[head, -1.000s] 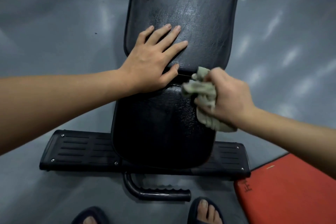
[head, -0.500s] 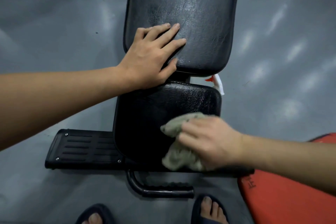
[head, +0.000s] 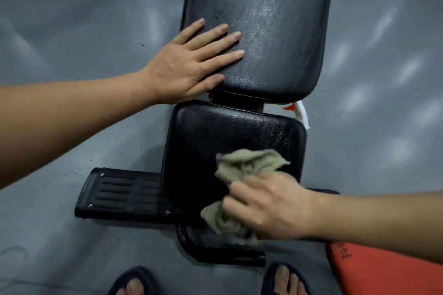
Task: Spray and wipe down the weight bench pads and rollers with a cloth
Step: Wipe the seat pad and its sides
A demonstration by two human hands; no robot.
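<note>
The right hand [head: 268, 206] sits at the near right corner of the seat pad [head: 215, 141], fingers curled over a bunched olive-green cloth [head: 249, 163] and pressing it onto the vinyl. Part of the cloth fans out ahead of the knuckles and part hangs off the pad's near edge below them.

From this hand, most of the seat pad lies ahead and to the left. The bench's long axis runs straight away from the person, so the back pad [head: 263, 31] begins just beyond the seat pad's far edge, across a narrow gap. The right hand is the one nearer the seat pad and it has the cloth, so the next wiping stroke is likely its own, probably leftward or forward across the pad.

The left hand [head: 189, 67] lies flat and spread on the near left corner of the back pad, fingers straight, holding nothing; it looks like a brace.

A spray bottle [head: 299, 112] shows only its red-and-white nozzle, ahead of the right hand at the seat pad's far right corner and mostly hidden under the pads.
</note>
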